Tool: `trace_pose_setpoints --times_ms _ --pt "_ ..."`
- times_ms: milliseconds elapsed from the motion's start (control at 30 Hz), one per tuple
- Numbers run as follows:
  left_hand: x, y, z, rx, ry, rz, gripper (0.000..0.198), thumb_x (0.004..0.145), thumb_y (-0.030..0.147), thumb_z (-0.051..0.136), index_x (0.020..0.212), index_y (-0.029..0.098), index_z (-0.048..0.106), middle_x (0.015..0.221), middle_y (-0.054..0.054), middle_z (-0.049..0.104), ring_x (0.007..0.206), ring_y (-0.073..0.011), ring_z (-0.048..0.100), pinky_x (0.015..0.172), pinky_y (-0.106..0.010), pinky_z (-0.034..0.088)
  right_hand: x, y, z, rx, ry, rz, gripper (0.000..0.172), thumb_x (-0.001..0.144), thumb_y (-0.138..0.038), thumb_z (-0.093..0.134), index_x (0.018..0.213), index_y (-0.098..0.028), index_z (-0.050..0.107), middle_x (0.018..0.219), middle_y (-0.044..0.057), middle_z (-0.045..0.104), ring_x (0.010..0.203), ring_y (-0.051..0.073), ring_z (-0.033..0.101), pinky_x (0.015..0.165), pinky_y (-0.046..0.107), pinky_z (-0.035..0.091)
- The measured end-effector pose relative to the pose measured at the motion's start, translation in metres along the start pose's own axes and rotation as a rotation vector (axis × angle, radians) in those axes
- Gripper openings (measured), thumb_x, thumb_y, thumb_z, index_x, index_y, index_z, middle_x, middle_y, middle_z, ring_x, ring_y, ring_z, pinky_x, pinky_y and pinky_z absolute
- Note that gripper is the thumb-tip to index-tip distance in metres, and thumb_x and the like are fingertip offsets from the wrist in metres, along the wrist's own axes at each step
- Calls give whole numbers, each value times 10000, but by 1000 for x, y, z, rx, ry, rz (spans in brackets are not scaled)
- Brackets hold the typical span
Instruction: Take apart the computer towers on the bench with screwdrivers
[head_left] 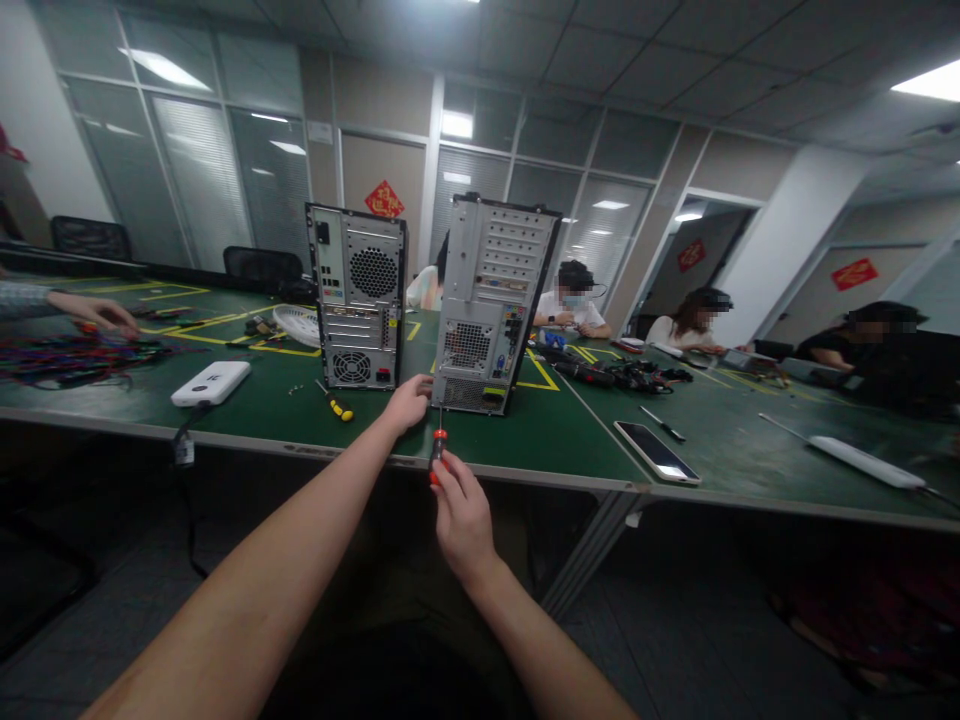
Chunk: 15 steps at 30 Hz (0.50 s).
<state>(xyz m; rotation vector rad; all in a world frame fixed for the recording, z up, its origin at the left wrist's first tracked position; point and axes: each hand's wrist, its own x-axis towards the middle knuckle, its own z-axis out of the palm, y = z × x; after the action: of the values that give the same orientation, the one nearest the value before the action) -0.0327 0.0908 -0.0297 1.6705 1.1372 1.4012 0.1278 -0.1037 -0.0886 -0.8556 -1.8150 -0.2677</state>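
Two desktop computer cases stand upright on the green table, their rear panels facing me. My left hand (410, 402) is at the lower left edge of the right computer case (484, 290), fingers closed against its side and partly hidden. In my right hand (463, 510) is a screwdriver (439, 445) with a red and black handle. Its shaft points up at the bottom left corner of that case; whether the tip sits in a screw is too small to tell. Beside it, to the left, stands the other computer case (362, 290), with nobody's hand on it.
A yellow and black screwdriver (339, 407) and a white power bank (211, 383) lie left. Rightward are a phone (656, 452), a pen-like tool (663, 423), a white-handled tool (866, 462) and black cables (626, 375). A co-worker's hand (101, 312) is over coloured wires (75, 358); several people sit opposite.
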Motion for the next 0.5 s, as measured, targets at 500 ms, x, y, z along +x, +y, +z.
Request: trace_pose_setpoints --times_ms 500 --pt "2 -2 0 -51 -39 -46 581 671 2 560 1214 149 703 1110 -119 810 1138 -268 743 1100 -421 539 0 0 1 -1 7 14 424 1045 -134 534 1446 -223 638 1382 160 684 1257 267 685 1051 445 612"
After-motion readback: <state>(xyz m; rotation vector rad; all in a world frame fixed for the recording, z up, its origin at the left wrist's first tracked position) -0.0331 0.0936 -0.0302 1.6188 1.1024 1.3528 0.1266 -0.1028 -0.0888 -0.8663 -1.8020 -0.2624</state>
